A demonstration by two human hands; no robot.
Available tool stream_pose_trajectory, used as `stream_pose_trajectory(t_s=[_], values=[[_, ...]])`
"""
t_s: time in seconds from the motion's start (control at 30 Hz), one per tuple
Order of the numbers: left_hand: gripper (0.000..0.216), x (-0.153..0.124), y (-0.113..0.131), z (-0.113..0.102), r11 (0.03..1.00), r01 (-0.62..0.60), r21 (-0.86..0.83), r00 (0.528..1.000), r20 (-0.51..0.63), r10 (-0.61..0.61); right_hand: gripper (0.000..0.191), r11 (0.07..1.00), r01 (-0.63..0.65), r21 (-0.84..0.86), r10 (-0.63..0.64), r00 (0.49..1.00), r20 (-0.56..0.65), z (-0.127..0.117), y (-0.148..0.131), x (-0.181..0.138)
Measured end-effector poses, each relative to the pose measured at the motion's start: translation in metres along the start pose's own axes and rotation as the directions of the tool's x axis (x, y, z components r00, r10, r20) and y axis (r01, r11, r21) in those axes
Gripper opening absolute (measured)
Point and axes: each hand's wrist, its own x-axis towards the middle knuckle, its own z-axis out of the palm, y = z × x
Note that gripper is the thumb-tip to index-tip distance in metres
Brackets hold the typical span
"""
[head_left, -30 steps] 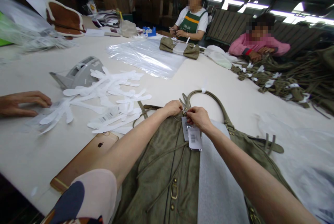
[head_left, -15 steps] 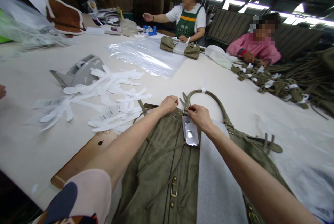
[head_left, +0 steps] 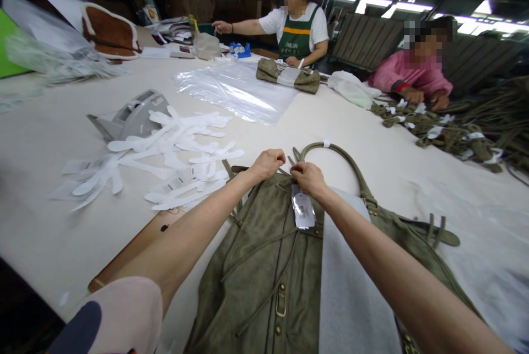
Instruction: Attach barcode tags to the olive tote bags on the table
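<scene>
Where the bag (head_left: 264, 266) lies flat on the bench (head_left: 49, 167), right in front of the person, both hands meet at its top edge. The left hand (head_left: 268, 162) rests on that edge with its fingers (head_left: 276, 157) curled shut on the olive leather. The right hand (head_left: 308, 178) sits just beside it, fingers pressed together and pinching the top end of the tag (head_left: 303, 210); the exact grip is hidden under the knuckles. From there the tag hangs down over the bag's front, glossy and barcoded. A handle (head_left: 330, 147) arches away from the bag's top, just beyond both hands. A white sheet (head_left: 351, 288) covers the bag's right half, under the right forearm. Left of the bag, a phone (head_left: 136, 246) lies partly hidden by the left arm, and paper cutouts (head_left: 173, 145) are strewn farther to the left. Behind those stands a grey tape dispenser (head_left: 132, 114). Well beyond the bag's top, a clear plastic sheet (head_left: 235, 87) is spread out. Past it a co-worker in a green apron (head_left: 295, 34) has one hand on a folded bag (head_left: 287, 74). To the far right of the bag, another person in pink (head_left: 407, 76) leans over a pile of olive straps (head_left: 454, 134).
</scene>
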Motion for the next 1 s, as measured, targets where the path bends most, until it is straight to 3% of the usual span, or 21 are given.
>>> stream_pose_trajectory(t_s=[0.17, 0.33, 0.5, 0.63, 0.87, 1.0], values=[[0.016, -0.005, 0.001, 0.003, 0.967, 0.116, -0.228, 0.993, 0.031, -0.111, 0.022, 0.999, -0.03, 0.035, 0.031, 0.999, -0.016, 0.0, 0.001, 0.001], [0.047, -0.007, 0.009, 0.011, 0.834, 0.199, -0.515, 0.98, 0.126, -0.156, 0.022, 0.996, -0.019, 0.082, 0.022, 0.999, -0.027, 0.0, 0.006, -0.001], [0.013, 0.0, 0.011, 0.023, 0.879, 0.144, -0.455, 0.986, 0.14, -0.089, 0.021, 0.993, -0.029, 0.117, 0.036, 0.998, -0.051, -0.001, 0.008, -0.004], [0.005, 0.0, 0.013, 0.028, 0.89, 0.139, -0.433, 0.99, 0.088, -0.112, 0.022, 0.996, -0.02, 0.082, 0.025, 0.998, -0.059, -0.004, 0.008, -0.007], [0.008, -0.008, 0.017, 0.027, 0.783, 0.205, -0.587, 0.978, 0.096, -0.184, 0.022, 0.996, -0.028, -0.086, 0.013, 0.986, -0.167, -0.014, 0.01, -0.026], [0.006, -0.011, 0.015, 0.028, 0.663, 0.222, -0.715, 0.973, 0.121, -0.195, 0.031, 0.987, -0.105, -0.119, 0.094, 0.991, -0.092, -0.012, 0.014, -0.054]])
